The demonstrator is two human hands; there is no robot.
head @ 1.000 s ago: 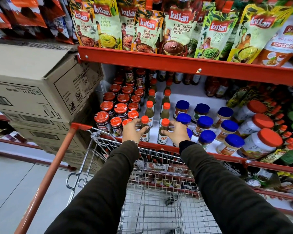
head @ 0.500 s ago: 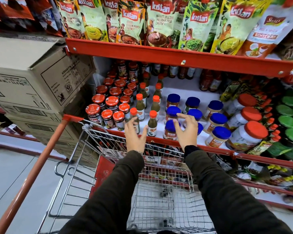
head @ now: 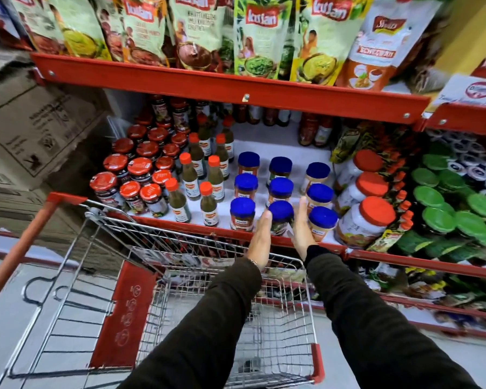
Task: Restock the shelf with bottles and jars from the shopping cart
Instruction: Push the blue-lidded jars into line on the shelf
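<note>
My left hand (head: 260, 237) and my right hand (head: 302, 224) reach over the wire shopping cart (head: 286, 318) to the red shelf's front edge (head: 180, 227). Both palms are flat with straight fingers, one on each side of a blue-lidded jar (head: 281, 213) in the front row. The jar stands on the shelf between them; whether the palms press it I cannot tell. More blue-lidded jars (head: 246, 182) stand in rows behind and beside it. Green sauce bottles with orange caps (head: 208, 204) and small red-lidded jars (head: 129, 192) fill the shelf's left part. No bottles show in the cart's basket.
Large white jars with red lids (head: 362, 220) and green-lidded jars (head: 438, 220) stand to the right. Sauce pouches (head: 261, 37) hang over the upper shelf. Stacked cardboard boxes (head: 34, 136) sit at the left. The cart's red handle (head: 17, 248) and red seat flap (head: 127, 313) are at the lower left.
Both hands have moved right, from the green bottles and the left blue-lidded jars to the middle front jar. Their fingers went from curled to straight. The view shifted right and closer.
</note>
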